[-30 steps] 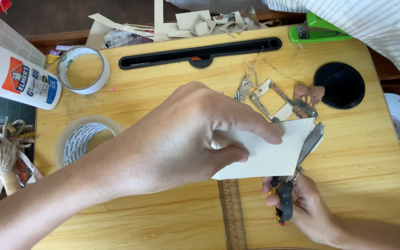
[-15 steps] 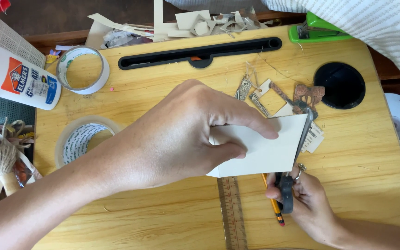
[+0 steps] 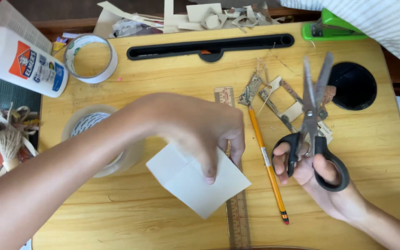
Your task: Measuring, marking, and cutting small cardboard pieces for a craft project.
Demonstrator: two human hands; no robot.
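Scissors lifted off paper (blades apart), right hand gripping; left hand pinches paper, ruler half-hidden.

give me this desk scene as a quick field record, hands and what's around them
left hand: pinching a white paper piece
right hand: holding black-handled scissors, blades slightly apart, pointing away
between hands: yellow pencil, ruler partly under the paper
surface: wooden lap desk
upper left: glue bottle, tape roll
upper right: green stapler

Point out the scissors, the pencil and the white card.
scissors (image 3: 309,115): head view, on the pivot screw.
pencil (image 3: 265,159): head view, mid-shaft.
white card (image 3: 195,187): head view, centre of its face.
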